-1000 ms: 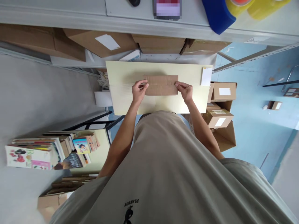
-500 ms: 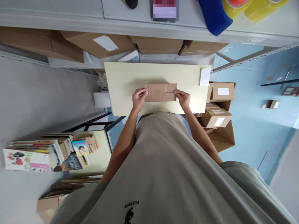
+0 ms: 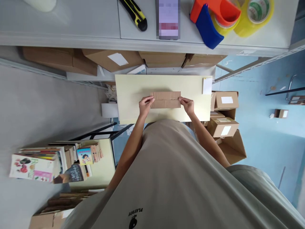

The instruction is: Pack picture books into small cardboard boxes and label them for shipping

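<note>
A small brown cardboard box (image 3: 166, 103) with closed flaps that meet at a middle seam is held over the pale yellow tabletop (image 3: 133, 83). My left hand (image 3: 145, 105) pinches its left end between thumb and fingers. At the opposite end, my right hand (image 3: 187, 104) grips the edge in the same way. The underside of the box is hidden, so I cannot tell whether it touches the table. A white pad of labels (image 3: 207, 86) lies at the table's far right corner.
On the grey shelf (image 3: 95, 35) ahead lie a utility knife (image 3: 135, 14), a phone (image 3: 168, 20), a tape dispenser (image 3: 212, 28) and a tape roll (image 3: 256, 16). Cardboard boxes (image 3: 226, 100) are stacked at the right. Books (image 3: 33, 167) fill a side table at the left.
The view has tilted up, so more of the shelf with the knife, phone and tape shows. Both hands keep their hold on the box ends.
</note>
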A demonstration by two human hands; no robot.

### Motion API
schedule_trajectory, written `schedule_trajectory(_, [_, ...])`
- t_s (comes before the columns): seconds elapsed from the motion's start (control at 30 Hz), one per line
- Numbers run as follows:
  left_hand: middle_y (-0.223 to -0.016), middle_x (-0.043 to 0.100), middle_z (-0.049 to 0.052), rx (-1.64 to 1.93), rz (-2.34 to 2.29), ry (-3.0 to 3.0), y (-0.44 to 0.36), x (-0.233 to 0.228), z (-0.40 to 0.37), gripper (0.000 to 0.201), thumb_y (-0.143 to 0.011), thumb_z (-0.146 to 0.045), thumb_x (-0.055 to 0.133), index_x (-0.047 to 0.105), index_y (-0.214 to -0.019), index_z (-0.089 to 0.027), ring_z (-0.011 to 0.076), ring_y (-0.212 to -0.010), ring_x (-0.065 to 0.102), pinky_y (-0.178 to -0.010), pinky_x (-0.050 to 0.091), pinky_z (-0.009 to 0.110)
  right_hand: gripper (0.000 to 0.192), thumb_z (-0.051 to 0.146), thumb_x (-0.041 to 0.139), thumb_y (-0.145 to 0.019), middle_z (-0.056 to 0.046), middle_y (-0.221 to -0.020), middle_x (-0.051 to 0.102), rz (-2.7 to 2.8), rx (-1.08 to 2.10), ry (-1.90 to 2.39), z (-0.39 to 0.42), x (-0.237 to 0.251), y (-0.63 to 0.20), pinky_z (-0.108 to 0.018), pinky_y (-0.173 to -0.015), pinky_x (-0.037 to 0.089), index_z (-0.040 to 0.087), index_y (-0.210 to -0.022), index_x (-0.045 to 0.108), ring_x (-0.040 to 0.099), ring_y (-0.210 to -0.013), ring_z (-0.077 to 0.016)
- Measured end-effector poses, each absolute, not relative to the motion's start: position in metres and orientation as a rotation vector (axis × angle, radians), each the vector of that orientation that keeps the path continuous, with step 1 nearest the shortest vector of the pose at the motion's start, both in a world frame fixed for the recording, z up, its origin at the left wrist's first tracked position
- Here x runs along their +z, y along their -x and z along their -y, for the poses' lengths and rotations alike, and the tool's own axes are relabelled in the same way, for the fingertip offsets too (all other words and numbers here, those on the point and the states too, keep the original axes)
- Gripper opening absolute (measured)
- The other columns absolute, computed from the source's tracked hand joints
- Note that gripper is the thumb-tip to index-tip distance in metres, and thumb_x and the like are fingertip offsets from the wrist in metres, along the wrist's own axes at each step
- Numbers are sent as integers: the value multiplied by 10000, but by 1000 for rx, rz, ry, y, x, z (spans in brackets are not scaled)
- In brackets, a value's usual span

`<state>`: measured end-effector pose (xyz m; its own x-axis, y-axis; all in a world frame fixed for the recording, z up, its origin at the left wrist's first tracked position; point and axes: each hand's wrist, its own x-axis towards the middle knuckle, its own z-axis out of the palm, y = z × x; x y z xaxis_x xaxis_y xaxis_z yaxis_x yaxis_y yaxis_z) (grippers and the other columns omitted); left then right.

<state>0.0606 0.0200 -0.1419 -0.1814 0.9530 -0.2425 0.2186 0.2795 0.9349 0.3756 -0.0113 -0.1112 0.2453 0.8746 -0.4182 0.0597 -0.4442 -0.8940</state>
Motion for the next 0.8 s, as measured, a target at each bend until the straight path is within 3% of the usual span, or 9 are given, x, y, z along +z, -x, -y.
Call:
schedule_trajectory(0.13, [-1074, 850, 105, 990, -1613, -1177, -61, -136, -21, 509, -925, -714, 860, 858, -1025, -215, 233, -1029, 821, -972, 697, 396, 676, 869, 943, -704, -116, -1104, 936, 867, 1256, 1714, 9, -108, -370, -558, -1115, 734, 223, -895, 888, 869, -1210, -374])
schedule_trajectory(0.23, [-1161, 839, 126, 939, -1640, -1307, -56, -121, -20, 321, -998, -553, 844, 854, -1035, -234, 266, -1072, 811, -970, 702, 426, 586, 820, 900, -800, -117, -1142, 946, 949, 1218, 1750, 11, -97, -365, -580, -1162, 707, 240, -881, 885, 873, -1225, -393])
schedule_trajectory(0.33, [-1449, 775, 203, 795, -1707, -1630, -55, -97, -26, 86, -1009, -316, 844, 888, -1055, -258, 388, -1357, 753, -1178, 643, 565, 414, 680, 858, -936, -106, -1184, 946, 1132, 1161, 1806, 6, -75, -365, -591, -1161, 706, 270, -891, 892, 877, -1238, -397])
schedule_trajectory(0.43, [-1542, 761, 204, 707, -1598, -1918, -72, -61, -53, 192, -1035, -257, 811, 914, -1198, -271, 452, -1483, 681, -1301, 548, 642, 268, 490, 790, -1033, -154, -1417, 889, 1378, 925, 1799, -23, -31, -372, -588, -1219, 677, 258, -1036, 923, 847, -1333, -401])
schedule_trajectory(0.57, [-1542, 799, 157, 891, -1343, -2105, -126, 7, -118, 376, -1109, -263, 690, 855, -1447, -273, 411, -1436, 704, -1310, 543, 619, 446, 370, 567, -1174, -226, -1692, 707, 1719, 273, 1748, -100, 60, -389, -586, -1383, 518, 200, -1519, 794, 668, -1592, -394])
schedule_trajectory(0.63, [-1541, 807, 146, 1033, -1243, -2152, -155, 42, -149, 401, -1127, -302, 684, 829, -1500, -277, 399, -1434, 703, -1316, 538, 609, 550, 386, 582, -1177, -250, -1786, 606, 1783, 74, 1813, -143, 104, -397, -624, -1404, 459, 173, -1679, 654, 577, -1664, -422])
schedule_trajectory(0.8, [-1515, 819, 163, 1185, -1125, -2232, -203, 98, -190, 422, -1125, -283, 672, 825, -1514, -231, 396, -1413, 712, -1323, 530, 599, 721, 354, 783, -1067, -414, -1669, 636, 1939, 118, 2153, -220, 150, -405, -654, -1405, 398, -46, -1625, 563, 607, -1609, -506])
